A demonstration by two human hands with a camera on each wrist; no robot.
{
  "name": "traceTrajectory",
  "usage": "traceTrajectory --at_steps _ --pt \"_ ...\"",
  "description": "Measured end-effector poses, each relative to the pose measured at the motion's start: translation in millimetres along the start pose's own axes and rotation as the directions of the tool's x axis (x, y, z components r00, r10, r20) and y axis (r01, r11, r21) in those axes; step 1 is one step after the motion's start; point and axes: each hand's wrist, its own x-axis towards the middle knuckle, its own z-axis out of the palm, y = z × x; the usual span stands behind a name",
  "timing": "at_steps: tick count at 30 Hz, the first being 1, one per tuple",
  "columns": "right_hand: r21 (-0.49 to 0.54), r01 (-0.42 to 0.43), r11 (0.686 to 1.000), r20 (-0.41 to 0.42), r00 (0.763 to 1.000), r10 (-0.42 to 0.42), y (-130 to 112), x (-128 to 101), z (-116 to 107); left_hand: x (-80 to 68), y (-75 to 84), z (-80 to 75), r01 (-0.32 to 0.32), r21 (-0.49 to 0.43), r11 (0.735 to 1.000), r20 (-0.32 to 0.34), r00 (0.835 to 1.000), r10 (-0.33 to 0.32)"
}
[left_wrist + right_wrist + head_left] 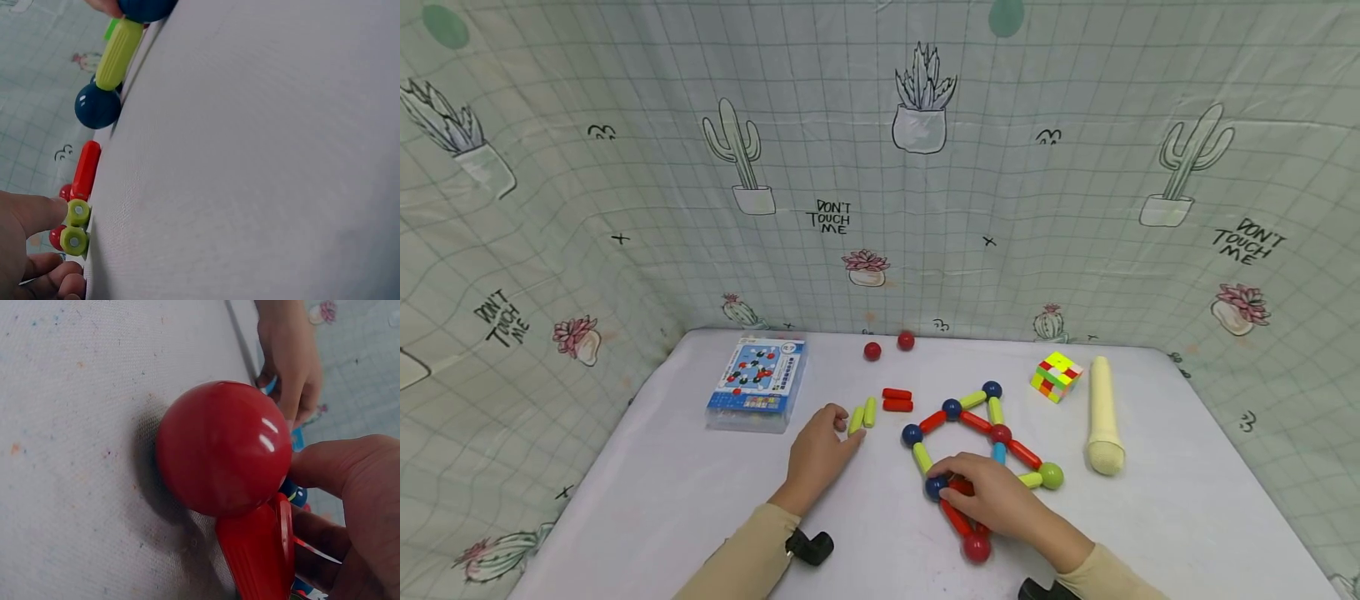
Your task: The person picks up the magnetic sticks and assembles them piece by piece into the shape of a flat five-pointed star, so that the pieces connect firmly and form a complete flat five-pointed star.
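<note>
My left hand rests beside two yellow-green magnetic rods, its thumb near them. In the left wrist view, the rods' round ends lie between the thumb and the loosely bent fingers. My right hand pinches a dark blue ball at the near left corner of a linked ball-and-rod frame. A yellow-green rod runs from that ball to another blue ball. Toward me, a red rod reaches a red ball, large in the right wrist view. The palm side hides part of the frame.
Two red rods lie behind the left hand, with two loose red balls farther back. A boxed set sits at left. A puzzle cube and a pale yellow microphone-shaped object are at right. Patterned cloth hangs behind.
</note>
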Motion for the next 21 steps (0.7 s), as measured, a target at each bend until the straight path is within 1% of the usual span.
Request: traceTrajectory --at_steps 3,7,12,14,17,21 --pt "0.011 0.005 1.000 0.000 1.000 -0.005 0.4 0.7 1.3 2.8 -0.9 -0.1 0.015 0.019 1.000 -0.008 1.000 -0.015" --pt "0.014 0.006 1.000 0.000 1.000 -0.006 0.2 0.6 1.9 2.8 -2.5 -1.8 0.014 0.029 0.999 -0.030 0.999 -0.013" --pt "0.019 -0.001 1.000 0.001 1.000 0.001 0.1 0.3 1.9 -0.9 -8.1 -7.9 -0.003 0.054 0.999 -0.039 0.999 0.005" --pt "0.023 -0.002 1.000 0.001 1.000 0.002 0.2 0.2 1.7 -2.8 -11.2 -10.8 -0.021 0.061 0.998 -0.032 0.999 0.023" --pt "0.027 -0.006 1.000 0.002 1.000 0.006 0.3 0.0 1.3 -6.3 -14.4 -15.2 -0.064 0.060 0.996 0.000 0.998 0.064" --pt "0.029 -0.009 1.000 0.001 1.000 0.009 0.4 -0.5 0.9 -11.2 -15.9 -20.1 -0.098 0.025 0.995 0.085 0.992 0.096"
